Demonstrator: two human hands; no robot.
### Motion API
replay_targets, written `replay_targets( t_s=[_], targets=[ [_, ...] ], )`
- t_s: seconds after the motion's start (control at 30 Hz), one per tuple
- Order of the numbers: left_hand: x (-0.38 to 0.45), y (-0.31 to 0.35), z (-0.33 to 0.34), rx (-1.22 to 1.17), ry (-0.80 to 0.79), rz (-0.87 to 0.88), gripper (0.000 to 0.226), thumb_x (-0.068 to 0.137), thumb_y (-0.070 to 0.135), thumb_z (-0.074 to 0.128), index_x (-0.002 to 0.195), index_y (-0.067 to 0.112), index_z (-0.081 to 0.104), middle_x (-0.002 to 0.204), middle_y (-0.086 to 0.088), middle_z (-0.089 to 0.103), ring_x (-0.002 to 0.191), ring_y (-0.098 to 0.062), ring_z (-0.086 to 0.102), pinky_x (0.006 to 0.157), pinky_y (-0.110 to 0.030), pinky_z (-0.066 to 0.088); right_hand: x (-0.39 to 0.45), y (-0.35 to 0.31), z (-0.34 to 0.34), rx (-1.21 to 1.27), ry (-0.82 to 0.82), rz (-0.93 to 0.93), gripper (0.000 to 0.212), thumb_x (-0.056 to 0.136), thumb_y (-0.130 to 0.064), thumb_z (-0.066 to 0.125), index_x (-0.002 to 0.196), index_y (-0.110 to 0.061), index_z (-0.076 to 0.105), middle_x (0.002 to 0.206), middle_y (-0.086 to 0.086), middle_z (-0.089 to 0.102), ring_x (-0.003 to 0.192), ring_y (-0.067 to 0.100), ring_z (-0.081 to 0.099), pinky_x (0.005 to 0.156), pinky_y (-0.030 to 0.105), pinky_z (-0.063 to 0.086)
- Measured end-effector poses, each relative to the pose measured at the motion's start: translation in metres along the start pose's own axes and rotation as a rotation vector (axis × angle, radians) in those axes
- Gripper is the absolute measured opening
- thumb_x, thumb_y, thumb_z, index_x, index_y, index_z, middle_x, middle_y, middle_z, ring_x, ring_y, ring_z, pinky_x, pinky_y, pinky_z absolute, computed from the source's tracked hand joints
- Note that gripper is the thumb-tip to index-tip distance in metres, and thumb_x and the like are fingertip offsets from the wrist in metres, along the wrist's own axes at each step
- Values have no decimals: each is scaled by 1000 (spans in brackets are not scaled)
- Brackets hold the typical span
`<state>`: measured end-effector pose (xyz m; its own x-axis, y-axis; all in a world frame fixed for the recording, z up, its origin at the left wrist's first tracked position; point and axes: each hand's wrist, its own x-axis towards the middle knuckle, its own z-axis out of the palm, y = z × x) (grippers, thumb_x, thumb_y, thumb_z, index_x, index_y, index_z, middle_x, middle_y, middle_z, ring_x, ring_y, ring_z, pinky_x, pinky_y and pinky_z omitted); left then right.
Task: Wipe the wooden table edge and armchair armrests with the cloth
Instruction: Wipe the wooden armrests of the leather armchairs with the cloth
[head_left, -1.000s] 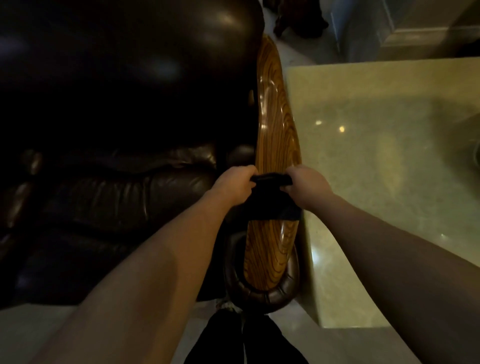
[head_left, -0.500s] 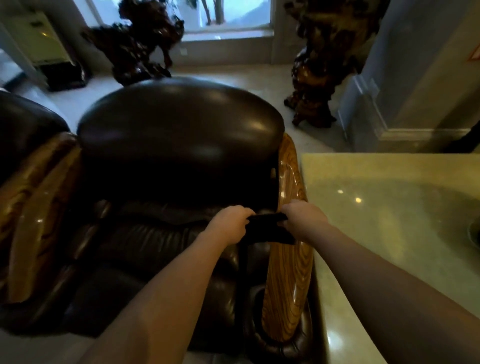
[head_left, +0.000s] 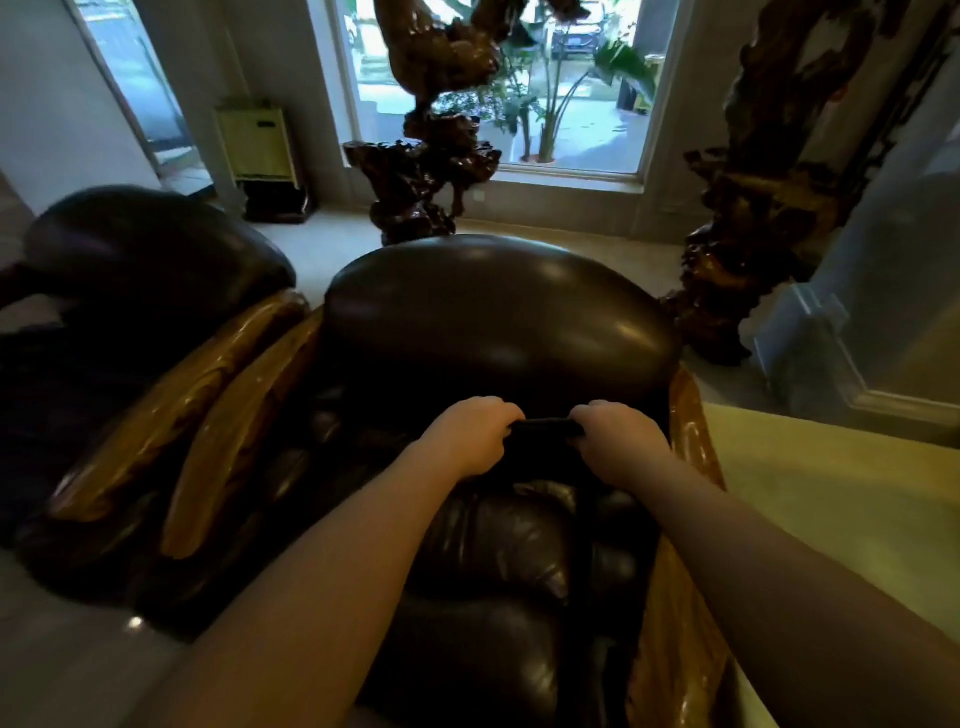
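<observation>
A dark cloth (head_left: 545, 428) is stretched between my left hand (head_left: 470, 436) and my right hand (head_left: 618, 441), both shut on its ends. The hands hover above the seat of a dark leather armchair (head_left: 498, 322), in front of its rounded backrest. The chair's glossy wooden right armrest (head_left: 693, 441) runs just right of my right hand, partly hidden by my forearm. Its wooden left armrest (head_left: 234, 447) lies well to the left of my left hand. The cloth touches neither armrest.
A pale stone-topped table (head_left: 841, 499) stands right of the chair. A second dark armchair (head_left: 140, 260) with a wooden armrest (head_left: 171, 405) sits at left. Carved root sculptures (head_left: 426, 171) (head_left: 748, 218) stand before the window, beyond the chairs. A pale cabinet (head_left: 257, 143) stands by the wall.
My hands lifted the cloth off the right armrest and moved it left, over the seat. The view tilted up from the armrest and table to the whole chair and window.
</observation>
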<state>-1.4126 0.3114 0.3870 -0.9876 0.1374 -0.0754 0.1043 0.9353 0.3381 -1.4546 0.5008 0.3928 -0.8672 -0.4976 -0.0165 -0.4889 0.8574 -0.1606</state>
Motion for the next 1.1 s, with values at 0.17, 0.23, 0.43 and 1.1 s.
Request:
replay_targets(
  t_s=[0.17, 0.23, 0.43, 1.1],
  targets=[
    [-73, -84, -19, -39, -45, -107, 27, 92, 20, 50, 115, 31, 58, 100, 8, 57, 87, -12, 57, 74, -31, 51, 6, -105, 28, -12, -74, -81, 6, 91, -27, 55, 93, -25, 60, 89, -5, 56, 79, 17, 57, 65, 33, 49],
    [-108, -115, -24, -40, -52, -141, 26, 92, 19, 49, 113, 30, 58, 97, 8, 56, 86, -13, 57, 71, -30, 49, 10, -147, 41, -9, -114, -122, 5, 91, -27, 56, 86, -28, 58, 85, -7, 56, 75, 14, 56, 61, 31, 47],
    [-201, -198, -43, -144, 27, -330, 28, 91, 16, 50, 114, 28, 60, 97, 5, 58, 85, -13, 57, 69, -29, 49, 29, -263, 69, 21, -193, -266, 5, 92, -27, 57, 89, -30, 60, 81, -9, 57, 70, 8, 56, 51, 25, 40],
    [-251, -417, -69, -260, -52, -719, 28, 93, 17, 50, 112, 36, 58, 92, 9, 59, 79, -7, 60, 68, -27, 52, 176, -462, 158, 177, -420, -517, 12, 93, -29, 56, 100, -24, 64, 90, -4, 62, 81, 14, 62, 75, 37, 58]
  ],
)
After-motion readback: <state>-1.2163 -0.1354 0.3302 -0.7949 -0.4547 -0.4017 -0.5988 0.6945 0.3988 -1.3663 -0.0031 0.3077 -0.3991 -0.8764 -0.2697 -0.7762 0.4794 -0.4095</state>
